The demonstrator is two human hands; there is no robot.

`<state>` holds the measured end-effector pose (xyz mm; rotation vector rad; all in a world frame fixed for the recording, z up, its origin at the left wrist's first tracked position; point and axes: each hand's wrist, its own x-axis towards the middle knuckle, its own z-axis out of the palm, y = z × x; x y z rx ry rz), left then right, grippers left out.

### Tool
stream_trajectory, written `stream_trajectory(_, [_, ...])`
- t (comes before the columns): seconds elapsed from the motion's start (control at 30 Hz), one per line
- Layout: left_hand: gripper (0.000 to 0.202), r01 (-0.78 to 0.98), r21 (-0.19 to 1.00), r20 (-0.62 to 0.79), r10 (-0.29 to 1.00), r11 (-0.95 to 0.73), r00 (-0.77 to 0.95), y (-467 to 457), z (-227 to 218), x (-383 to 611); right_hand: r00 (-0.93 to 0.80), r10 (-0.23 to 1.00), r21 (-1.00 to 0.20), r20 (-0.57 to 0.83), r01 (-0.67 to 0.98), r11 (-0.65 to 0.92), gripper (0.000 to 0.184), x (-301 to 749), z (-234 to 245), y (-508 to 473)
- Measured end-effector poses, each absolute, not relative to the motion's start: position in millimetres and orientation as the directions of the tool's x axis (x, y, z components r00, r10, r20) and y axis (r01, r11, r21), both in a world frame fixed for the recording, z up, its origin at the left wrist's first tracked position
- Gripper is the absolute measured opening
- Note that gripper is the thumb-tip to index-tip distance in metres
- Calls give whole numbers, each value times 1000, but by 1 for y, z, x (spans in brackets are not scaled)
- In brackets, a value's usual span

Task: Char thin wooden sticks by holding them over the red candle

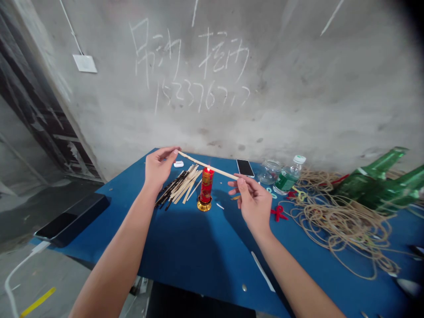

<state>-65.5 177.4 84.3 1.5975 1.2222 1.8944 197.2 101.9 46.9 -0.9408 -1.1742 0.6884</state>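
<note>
A thin pale wooden stick (218,171) is stretched between my two hands, over a burning red candle (207,185) in a gold base. My left hand (160,166) pinches the stick's left end, which is the higher one. At the lower right end, my right hand (253,198) grips it between thumb and fingers. The flame glows right by the middle of the stick; whether it touches the wood I cannot tell. Left of the candle lies a pile of pale and dark sticks (182,185), near my left hand.
On the blue table (185,247), a phone (245,168), a glass jar (269,171), a small bottle (289,176), tangled twine (341,225) and green bottles (374,176) stand or lie right. A black power bank (71,221) with a white cable sits at the left edge. A concrete wall rises behind.
</note>
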Motion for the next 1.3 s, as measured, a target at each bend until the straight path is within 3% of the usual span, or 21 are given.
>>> stream_trajectory(1.3, [26, 235, 781, 624, 705, -578, -338, 184, 81, -69, 228, 864, -891, 448, 33, 453, 34, 196, 49, 101])
